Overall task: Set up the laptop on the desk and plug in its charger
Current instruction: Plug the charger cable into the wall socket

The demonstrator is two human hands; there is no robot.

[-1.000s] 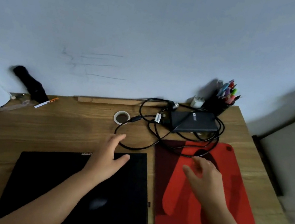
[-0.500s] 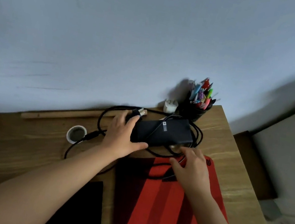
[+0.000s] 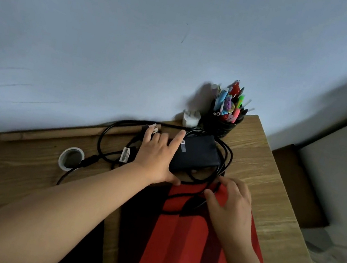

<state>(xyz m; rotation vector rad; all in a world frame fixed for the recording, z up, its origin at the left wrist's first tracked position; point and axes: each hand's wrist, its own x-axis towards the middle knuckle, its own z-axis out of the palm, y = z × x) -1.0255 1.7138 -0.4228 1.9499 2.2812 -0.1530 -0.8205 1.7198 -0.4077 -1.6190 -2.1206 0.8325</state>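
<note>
Left hand [image 3: 159, 154] spread wide and flat over the near end of the charger brick [image 3: 196, 154] at the back of the desk [image 3: 270, 183]; right hand [image 3: 232, 202] narrowed to a pinch on the cable [image 3: 223, 161] over the red mat [image 3: 184, 237]. Best to hold the brick down, free one loop at a time, avoid dragging cord against the pen cup [image 3: 222, 122]. Laptop [image 3: 86, 252] only a dark edge at lower left.

The desk [image 3: 260, 170] was light brown with wood grain, the charger brick [image 3: 196, 154] and its cable [image 3: 107, 133] were black, the mat [image 3: 179, 248] was red, the pen cup [image 3: 222, 123] was black with multicoloured pens, and the wall [image 3: 137, 43] was pale blue-grey.
</note>
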